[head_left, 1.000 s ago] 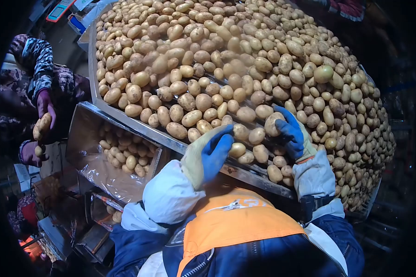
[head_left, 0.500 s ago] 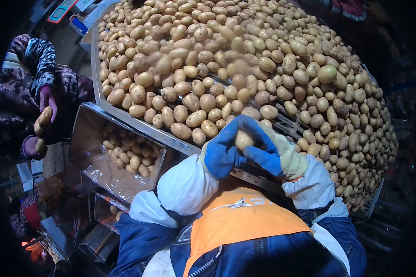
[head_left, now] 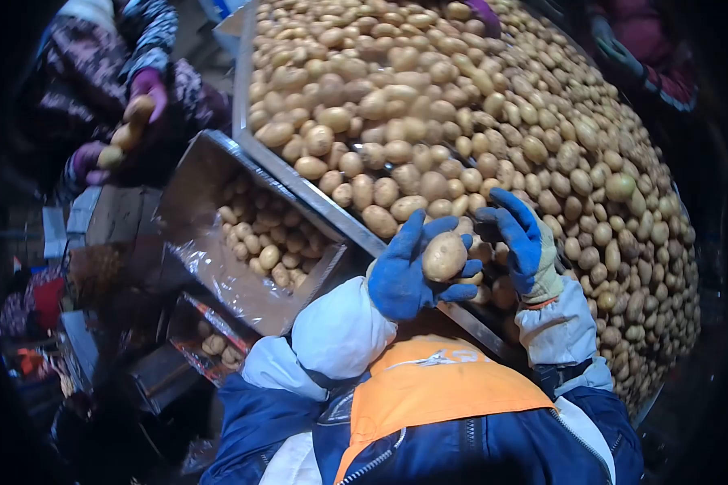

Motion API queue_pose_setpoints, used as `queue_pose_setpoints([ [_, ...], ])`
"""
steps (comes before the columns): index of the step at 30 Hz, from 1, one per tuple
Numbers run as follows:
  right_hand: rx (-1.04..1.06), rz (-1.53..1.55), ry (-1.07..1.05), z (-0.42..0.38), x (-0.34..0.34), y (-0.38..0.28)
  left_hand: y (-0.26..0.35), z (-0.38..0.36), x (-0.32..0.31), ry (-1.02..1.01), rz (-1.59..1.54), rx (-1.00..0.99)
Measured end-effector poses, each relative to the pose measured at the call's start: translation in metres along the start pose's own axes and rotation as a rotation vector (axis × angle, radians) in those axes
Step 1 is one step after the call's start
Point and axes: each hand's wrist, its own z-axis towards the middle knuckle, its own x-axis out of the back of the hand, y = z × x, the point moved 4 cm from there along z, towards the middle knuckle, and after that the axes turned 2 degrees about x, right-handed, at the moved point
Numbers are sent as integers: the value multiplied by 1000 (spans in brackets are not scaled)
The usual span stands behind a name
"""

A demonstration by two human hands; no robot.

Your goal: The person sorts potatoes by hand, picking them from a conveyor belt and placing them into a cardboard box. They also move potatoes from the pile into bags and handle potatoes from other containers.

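Observation:
My left hand [head_left: 404, 271], in a blue-coated glove, is turned palm up and holds a pale potato [head_left: 444, 256] with the fingers curved around it. To its right, my right hand [head_left: 519, 241], gloved alike, has its fingers bent and apart from the thumb, with no potato clearly gripped. It hovers over the near edge of the heap of potatoes [head_left: 574, 174]. Some potatoes right beneath both hands are partly hidden by the fingers.
A metal rim [head_left: 299, 198] bounds the potato table. Left of it stands a lined cardboard box [head_left: 218, 279] partly filled with potatoes, with a smaller box [head_left: 210, 343] below. A co-worker's purple-gloved hand [head_left: 147, 89] holds potatoes at upper left. Another person's sleeve [head_left: 671, 77] shows at upper right.
My hands have moved apart; the potato held between them now lies in my left hand. The camera view has shifted, and a purple glove now shows at the top of the heap.

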Motion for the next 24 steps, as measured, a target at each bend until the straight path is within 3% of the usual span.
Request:
queue_pose_setpoints([
  [1, -59, -1, -4, 3, -7, -2, 4, -7, -1, -2, 4, -33],
  [4, -32, 13, -99, 13, -31, -6, 16, -30, -5, 275, 143, -159],
  [7, 33, -18, -148, 20, -51, 3, 33, -58, 10, 395, 238, -228],
  [8, 2, -43, -196, 21, -59, 0, 36, -78, -4, 469, 469, -399],
  [11, 14, -113, -338, 23, -76, -11, 41, -130, -8, 421, 513, -561],
  [13, 98, -202, -422, 29, -88, -15, 43, -174, -11, 508, 500, -656],
  [15, 118, -201, -514, 38, -101, -10, 38, -245, 9, 489, 294, -949],
  [17, 117, -236, -537, 40, -110, -10, 35, -303, 17, 925, 633, -1279],
  [19, 169, -268, -536, 39, -117, -13, 34, -356, 27, 937, 122, -1446],
  [20, 218, -302, -523, 38, -118, -15, 38, -390, 50, 1049, 124, -1510],
  [22, 191, -292, -512, 39, -116, -14, 42, -462, 100, 1471, 381, -1527],
  [23, 164, -282, -484, 40, -107, -12, 43, -484, 113, 1500, 426, -1493],
  [24, 195, -278, -368, 44, -93, 0, 47, -487, 109, 1366, 405, -1462],
])
